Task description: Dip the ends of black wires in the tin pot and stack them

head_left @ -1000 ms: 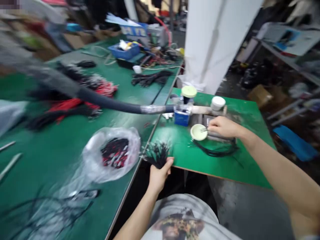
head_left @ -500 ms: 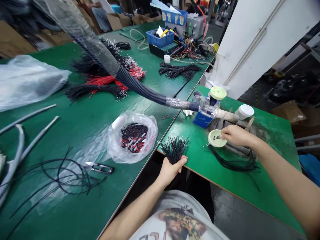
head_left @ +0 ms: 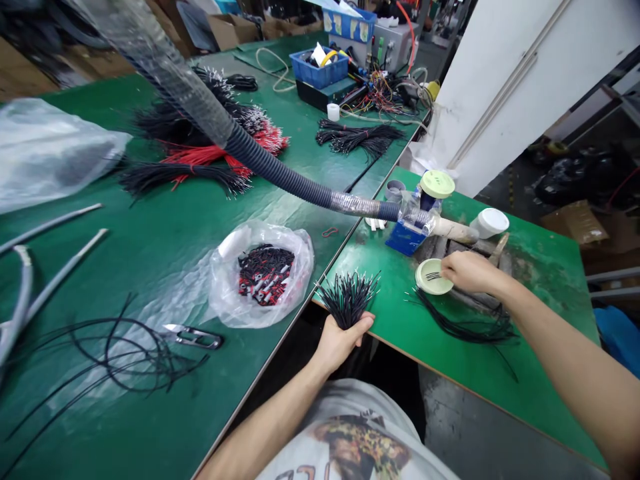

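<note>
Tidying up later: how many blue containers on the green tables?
3: a blue tray and a blue basket behind it at the far end, a small blue box under the hose end. Clutter may hide others.

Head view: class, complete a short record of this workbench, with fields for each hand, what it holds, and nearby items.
Left hand: grips a bundle of short black wires at the table edge
Right hand: pinches a few black wire ends over a round pale-green dish
Beside dish: loose black wires on the green table
Left bench: clear plastic bag of red-and-black connectors; metal snips
Above: dark corrugated hose
</note>
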`<move>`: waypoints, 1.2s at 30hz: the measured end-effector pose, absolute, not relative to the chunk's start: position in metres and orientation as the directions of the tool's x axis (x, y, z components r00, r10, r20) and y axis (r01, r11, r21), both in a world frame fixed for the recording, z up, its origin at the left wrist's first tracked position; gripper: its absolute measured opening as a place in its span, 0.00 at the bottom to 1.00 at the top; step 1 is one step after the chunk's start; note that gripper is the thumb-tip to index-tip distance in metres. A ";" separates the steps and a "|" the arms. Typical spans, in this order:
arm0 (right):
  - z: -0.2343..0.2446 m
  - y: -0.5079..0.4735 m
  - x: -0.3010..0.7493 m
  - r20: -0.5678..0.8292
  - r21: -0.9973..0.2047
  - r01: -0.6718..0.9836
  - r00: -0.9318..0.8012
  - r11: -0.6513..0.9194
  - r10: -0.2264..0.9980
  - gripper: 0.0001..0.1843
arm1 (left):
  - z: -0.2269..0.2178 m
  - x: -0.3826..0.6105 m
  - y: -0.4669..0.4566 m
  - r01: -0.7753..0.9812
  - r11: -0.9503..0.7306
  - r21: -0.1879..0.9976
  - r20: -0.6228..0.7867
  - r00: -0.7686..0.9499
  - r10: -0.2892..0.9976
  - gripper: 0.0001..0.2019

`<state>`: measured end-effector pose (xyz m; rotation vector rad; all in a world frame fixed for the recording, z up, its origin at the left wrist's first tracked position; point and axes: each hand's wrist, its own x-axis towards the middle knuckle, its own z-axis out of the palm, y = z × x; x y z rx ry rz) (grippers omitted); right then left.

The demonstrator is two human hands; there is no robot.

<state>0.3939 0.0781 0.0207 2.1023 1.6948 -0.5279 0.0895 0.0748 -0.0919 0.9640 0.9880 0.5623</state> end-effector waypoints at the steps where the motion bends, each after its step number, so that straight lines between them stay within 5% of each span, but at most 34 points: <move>1: 0.020 0.078 0.394 -0.515 0.066 0.978 0.201 -0.196 0.833 0.13 | -0.092 0.089 0.075 0.019 0.478 0.878 -0.431 0.466 0.773 0.22; 12: 0.055 0.052 0.431 -0.455 -0.105 0.955 0.200 -0.276 0.867 0.15 | -0.097 0.087 0.075 0.025 0.462 0.886 -0.419 0.469 0.778 0.22; 21: 0.041 0.048 0.487 -0.455 0.093 0.874 0.464 -0.477 0.760 0.12 | -0.099 0.089 0.073 0.023 0.477 0.879 -0.441 0.420 0.793 0.25; 36: 0.011 0.073 0.501 -0.523 0.196 0.858 0.501 -0.475 0.690 0.11 | -0.093 0.090 0.072 0.013 0.492 0.870 -0.456 0.402 0.794 0.23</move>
